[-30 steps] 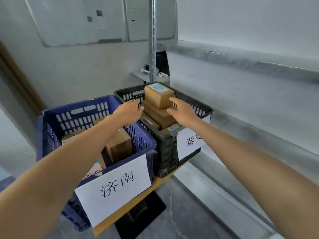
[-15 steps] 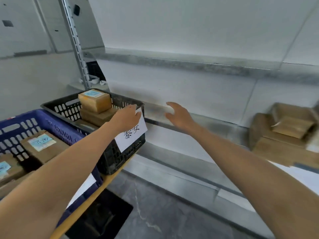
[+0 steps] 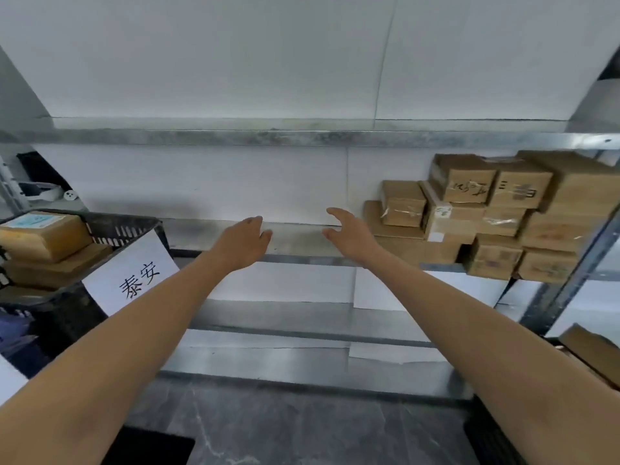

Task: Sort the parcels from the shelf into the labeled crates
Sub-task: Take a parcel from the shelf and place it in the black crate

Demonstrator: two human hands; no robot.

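Observation:
Both my arms reach forward over the metal shelf. My left hand and my right hand hover empty with relaxed fingers, a little apart, above the shelf's bare middle. A pile of brown cardboard parcels is stacked at the shelf's right end, to the right of my right hand. At the left stands the black crate with a white paper label; it holds a parcel with a blue label on top of other parcels.
A sliver of the blue crate shows at the lower left edge. A grey shelf upright slants at the right. Another brown box sits at the lower right. Dark stone floor lies below the shelf.
The view swung right from the crates to the shelf. Both hands left the parcels in the black crate and moved right, empty. The parcel pile has come into full view.

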